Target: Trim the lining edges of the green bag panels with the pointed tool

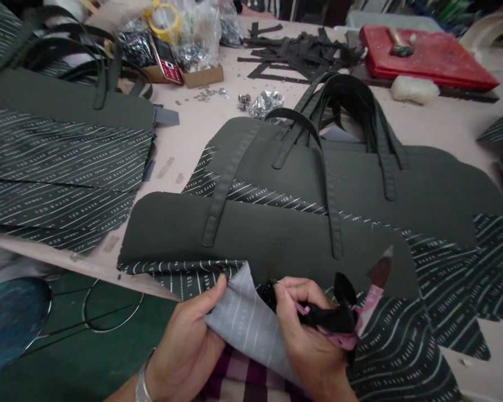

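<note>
My left hand (201, 329) is closed on a turned-up piece of striped lining fabric (251, 312), its grey underside showing. My right hand (305, 329) is closed too. Its thumb and forefinger pinch at the fabric's dark edge, and what lies between the fingertips is too small to make out. Held in the same hand is a pink-and-black tool (370, 304) with a brown pointed blade that sticks up to the right. The fabric belongs to a dark bag panel (268, 229) with a strap handle (221, 195), lying flat just beyond both hands.
More handled bag panels (427, 184) overlap behind, and another stack (67, 151) lies left. Farther back are loose black strips (305, 53), a red board (427, 58), small metal pieces (209, 94) and a red phone (166, 61). A blue round stool (14, 324) stands below the table's left edge.
</note>
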Motion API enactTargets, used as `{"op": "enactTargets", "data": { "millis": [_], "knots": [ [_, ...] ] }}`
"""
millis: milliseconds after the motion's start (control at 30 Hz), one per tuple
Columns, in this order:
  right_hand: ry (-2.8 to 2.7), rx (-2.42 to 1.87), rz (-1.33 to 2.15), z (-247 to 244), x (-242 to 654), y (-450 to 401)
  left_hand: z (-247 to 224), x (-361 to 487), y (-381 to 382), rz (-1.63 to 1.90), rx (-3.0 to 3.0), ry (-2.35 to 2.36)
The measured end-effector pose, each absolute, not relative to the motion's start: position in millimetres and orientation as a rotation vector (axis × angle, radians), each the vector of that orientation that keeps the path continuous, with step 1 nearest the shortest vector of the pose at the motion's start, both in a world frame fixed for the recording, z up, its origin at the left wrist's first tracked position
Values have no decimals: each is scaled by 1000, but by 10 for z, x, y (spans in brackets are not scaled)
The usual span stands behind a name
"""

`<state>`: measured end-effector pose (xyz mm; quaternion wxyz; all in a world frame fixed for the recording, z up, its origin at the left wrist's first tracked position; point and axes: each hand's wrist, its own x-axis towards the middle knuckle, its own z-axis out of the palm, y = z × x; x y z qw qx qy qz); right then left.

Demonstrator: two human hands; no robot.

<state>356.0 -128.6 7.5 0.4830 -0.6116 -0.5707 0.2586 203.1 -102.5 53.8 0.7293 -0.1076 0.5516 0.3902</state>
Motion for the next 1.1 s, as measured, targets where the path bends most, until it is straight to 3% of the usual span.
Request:
{"op": "enactTargets", "data": {
  "millis": [633,1100],
  "knots": [
    [-1174,-1393,742,197,3690,-1293,576,2044,-988,917,-305,1174],
    [-1346,-1479,645,165,3692,-1287,537,2006,-1009,867,-294,1147]
  ]
}}
